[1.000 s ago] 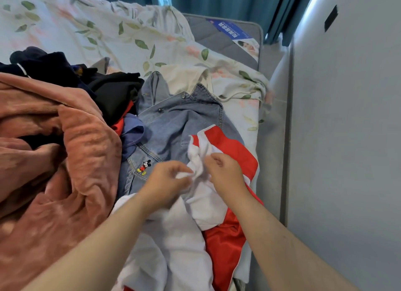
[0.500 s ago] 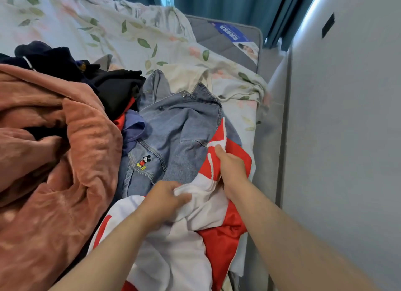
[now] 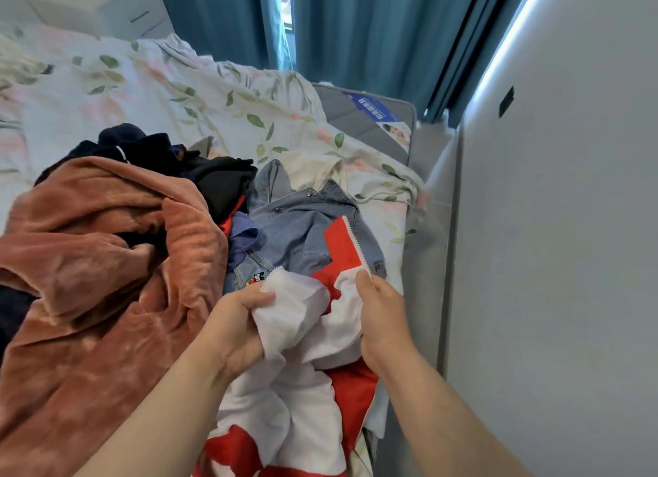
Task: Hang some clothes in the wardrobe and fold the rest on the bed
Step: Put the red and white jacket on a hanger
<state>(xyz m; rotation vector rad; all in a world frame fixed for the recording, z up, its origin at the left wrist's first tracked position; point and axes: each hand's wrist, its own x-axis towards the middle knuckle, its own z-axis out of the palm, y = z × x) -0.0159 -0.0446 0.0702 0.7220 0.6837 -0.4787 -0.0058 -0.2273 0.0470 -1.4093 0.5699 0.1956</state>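
Bedroom corner: bed (image 3: 89, 95) under a floral sheet, teal curtains (image 3: 356, 31) at twelve o'clock, grey wall at three o'clock.

My left hand (image 3: 235, 320) is curled round a bunch of white cloth. My right hand (image 3: 381, 313) pinches the zipper edge of the same red-and-white jacket (image 3: 302, 398), thumb on top. Both hands sit at the centre of view, near one another, the garment bunched between them.

Change noted: half a second ago my hands were further apart, the right one raised along the red front edge. Now both have closed in on the white part, and both toothed zipper edges show. My judgement: I am finding the jacket's front opening, which comes before either hanging or folding. Sorting is at an early stage.

Outward from the hands: a denim jacket (image 3: 302, 227) lies under the red-and-white one at twelve o'clock. A thick pink fleece garment (image 3: 106, 263) is heaped at nine o'clock, with dark clothes (image 3: 149, 149) behind it at eleven o'clock.

Containers: none visible. No wardrobe or hanger in view.
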